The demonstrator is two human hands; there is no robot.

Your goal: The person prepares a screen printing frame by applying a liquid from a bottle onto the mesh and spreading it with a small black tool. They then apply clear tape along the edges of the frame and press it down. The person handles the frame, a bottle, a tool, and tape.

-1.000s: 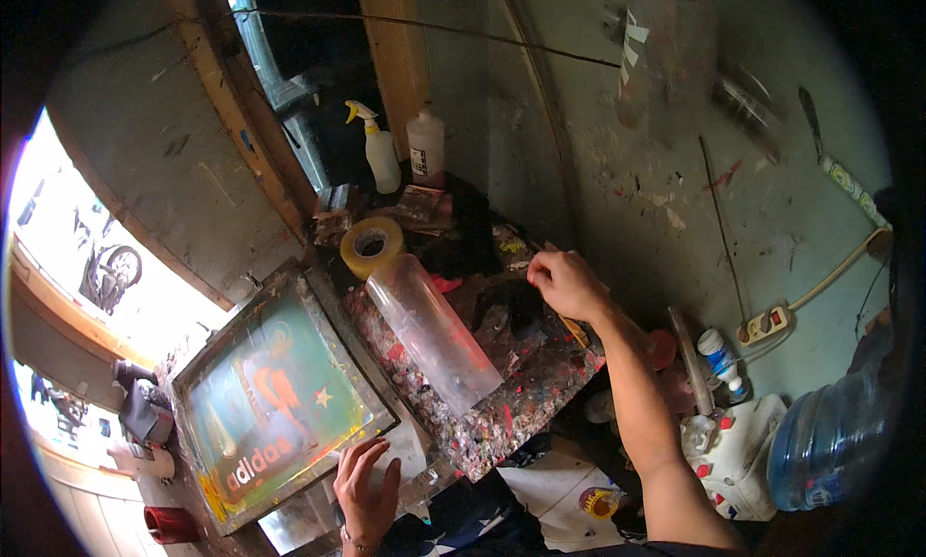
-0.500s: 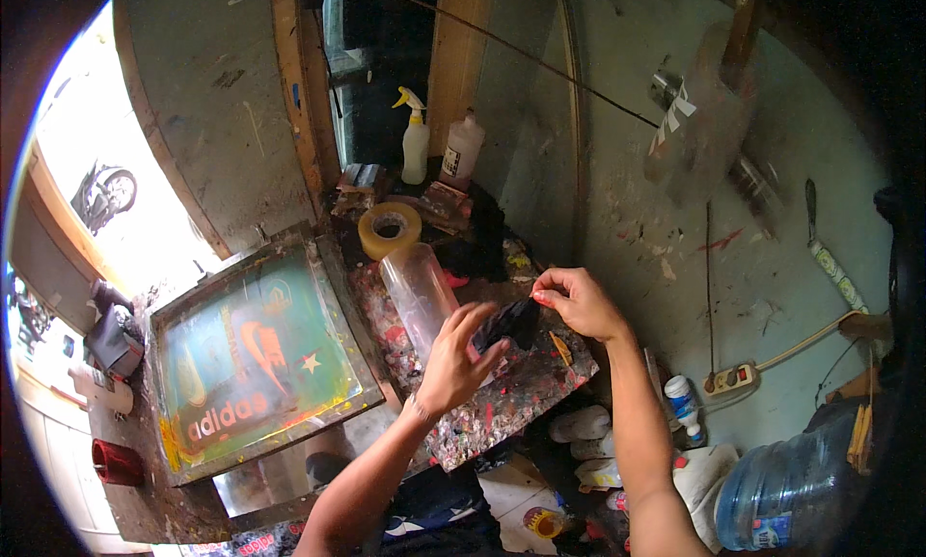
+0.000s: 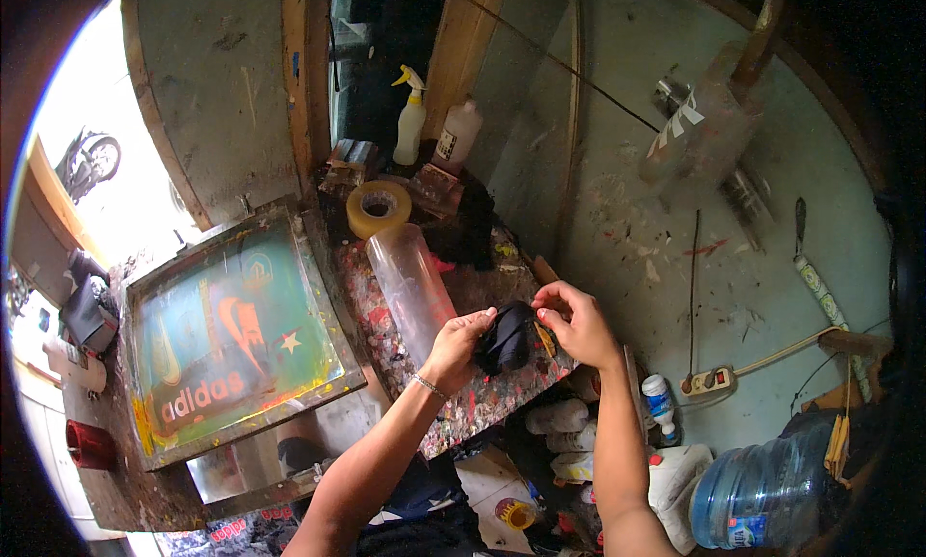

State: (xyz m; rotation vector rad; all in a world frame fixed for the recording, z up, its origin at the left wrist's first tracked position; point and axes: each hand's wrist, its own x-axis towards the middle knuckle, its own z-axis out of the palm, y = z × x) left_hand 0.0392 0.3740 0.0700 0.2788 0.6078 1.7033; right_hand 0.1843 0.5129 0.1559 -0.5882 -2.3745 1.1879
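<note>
My left hand [image 3: 458, 350] holds a bunched black cloth [image 3: 503, 340] between thumb and fingers over the paint-crusted worktop [image 3: 521, 403]. My right hand [image 3: 569, 321] is at the cloth's upper right edge, fingers bent in a pinch on it. Just left of the cloth lies a clear plastic cylinder [image 3: 400, 272], with a yellowish tape roll [image 3: 362, 210] behind it. A framed printing screen [image 3: 207, 297] with a green, painted surface rests to the left.
A white spray bottle [image 3: 409, 128] and pinkish bottle [image 3: 457, 133] stand at the back. Right are a wall power strip [image 3: 706, 381], small bottles and a blue water jug [image 3: 743, 494]. A red cup [image 3: 89, 446] is at far left, below a bright opening with a motorbike outside.
My left hand has moved up and right to the black cloth and taken hold of it. My right hand is lower, now meeting the left at the cloth, which is lifted.
</note>
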